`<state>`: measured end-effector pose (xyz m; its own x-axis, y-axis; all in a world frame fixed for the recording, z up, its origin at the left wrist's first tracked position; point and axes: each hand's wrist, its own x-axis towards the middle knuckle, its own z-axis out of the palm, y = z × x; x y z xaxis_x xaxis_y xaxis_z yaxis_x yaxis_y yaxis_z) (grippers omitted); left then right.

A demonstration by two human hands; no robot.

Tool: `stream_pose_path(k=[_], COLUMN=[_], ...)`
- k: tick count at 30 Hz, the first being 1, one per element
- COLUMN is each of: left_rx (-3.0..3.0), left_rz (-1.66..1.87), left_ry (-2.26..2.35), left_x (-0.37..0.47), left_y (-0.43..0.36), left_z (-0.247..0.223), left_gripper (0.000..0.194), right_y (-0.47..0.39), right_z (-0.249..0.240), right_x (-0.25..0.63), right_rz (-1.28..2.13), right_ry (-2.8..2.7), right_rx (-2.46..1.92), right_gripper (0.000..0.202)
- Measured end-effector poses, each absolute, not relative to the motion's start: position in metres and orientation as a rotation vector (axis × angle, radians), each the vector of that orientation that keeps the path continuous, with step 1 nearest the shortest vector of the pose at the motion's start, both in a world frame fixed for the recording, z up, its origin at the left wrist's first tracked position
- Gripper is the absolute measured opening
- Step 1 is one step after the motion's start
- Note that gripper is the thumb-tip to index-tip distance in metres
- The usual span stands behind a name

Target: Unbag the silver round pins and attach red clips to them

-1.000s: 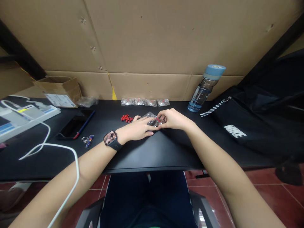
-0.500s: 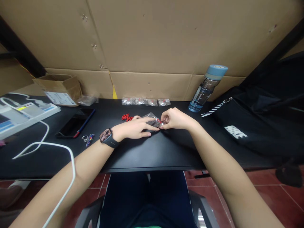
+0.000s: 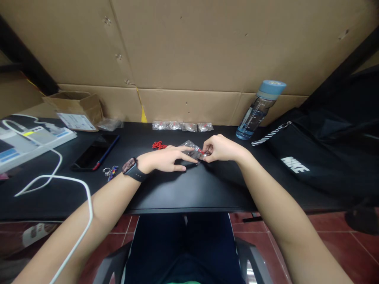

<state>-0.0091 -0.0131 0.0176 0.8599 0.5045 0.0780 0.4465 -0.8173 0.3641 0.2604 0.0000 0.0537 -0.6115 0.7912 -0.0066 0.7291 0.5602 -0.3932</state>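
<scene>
My left hand point(image 3: 170, 157) lies palm down with its fingers spread, the fingertips at a clear plastic bag point(image 3: 187, 148). At the bag's right end, my right hand point(image 3: 222, 149) pinches a small shiny round piece point(image 3: 204, 155) with a bit of red on it. Whether that piece is still partly inside the bag I cannot tell. Red cords point(image 3: 158, 145) lie bunched just beyond my left hand, partly covered by it. Along the back of the desk sits a row of several small clear packets point(image 3: 189, 126), each with a shiny round thing inside.
A water bottle point(image 3: 257, 114) stands back right beside a black bag point(image 3: 296, 146). On the left are a phone point(image 3: 96, 152), a keyring point(image 3: 112, 172), an open cardboard box point(image 3: 79, 110) and a white power strip point(image 3: 38, 144). A white cable point(image 3: 89, 197) crosses above my left forearm.
My right hand has shifted slightly right with the shiny round piece, more of which now shows. My left hand has slid slightly left, its fingers still spread.
</scene>
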Motion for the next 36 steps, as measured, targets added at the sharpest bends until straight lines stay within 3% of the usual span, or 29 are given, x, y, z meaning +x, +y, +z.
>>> stream_pose_path(k=[36], left_rx=[2.706], left_rz=[-0.032], left_ry=[0.824], left_x=[0.0], left_y=[-0.021], left_z=[0.024], left_gripper=[0.046], right_y=[0.008], right_z=[0.048], right_x=[0.261], right_rz=[0.586], right_ry=[-2.684], right_rx=[-1.109], right_gripper=[0.024])
